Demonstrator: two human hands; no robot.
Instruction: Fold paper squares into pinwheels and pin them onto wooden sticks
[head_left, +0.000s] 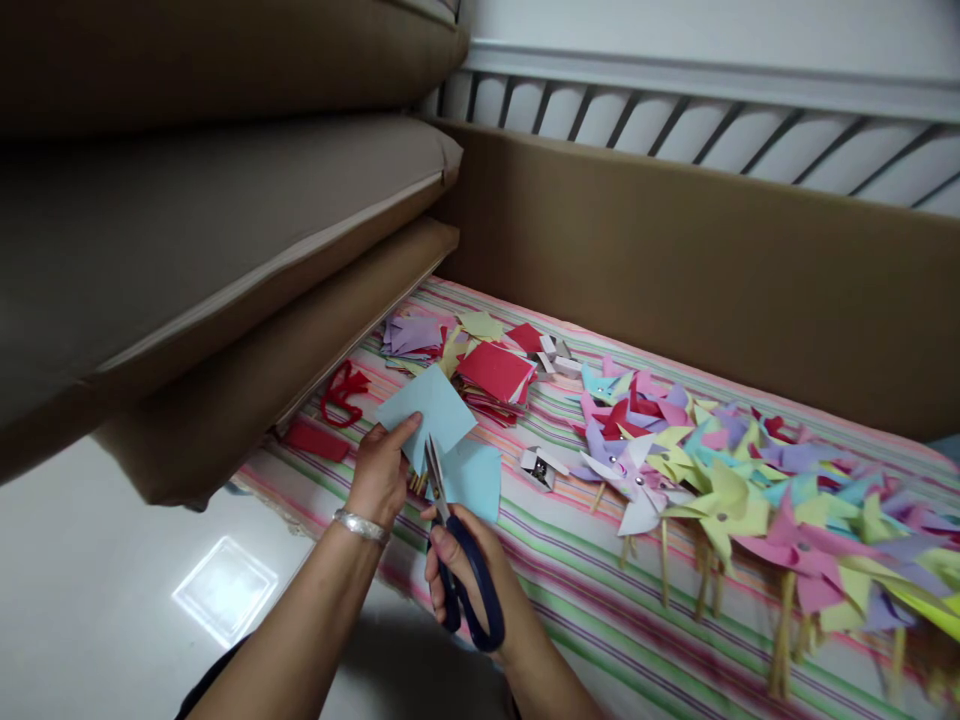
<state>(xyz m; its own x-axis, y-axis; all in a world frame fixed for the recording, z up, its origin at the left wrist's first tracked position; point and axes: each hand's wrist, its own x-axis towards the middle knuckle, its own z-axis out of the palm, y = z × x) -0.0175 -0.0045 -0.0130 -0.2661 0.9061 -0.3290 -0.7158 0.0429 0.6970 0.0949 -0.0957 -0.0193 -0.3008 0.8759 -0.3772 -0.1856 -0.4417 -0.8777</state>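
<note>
Between the thumb and fingers of my left hand (pixel 379 470) is a light blue paper square (pixel 433 405), tilted with a corner upward. My right hand (pixel 476 560) grips scissors (pixel 469 575) by their dark blue handles. Their metal blades point up and meet the lower edge of the paper; whether they have cut into it I cannot tell. A second light blue paper sheet (pixel 476 478) lies just behind the blades on the striped cloth. Farther back sits a stack of red and other coloured paper (pixel 496 372).
Finished paper pinwheels (pixel 720 510) on wooden sticks crowd the right side. A small open box (pixel 541 468) with pins stands centrally. Purple sheets (pixel 412 335) and red scissors (pixel 343 395) lie left. Brown cushions (pixel 247 270) overhang the left; a brown panel (pixel 675 270) closes the back.
</note>
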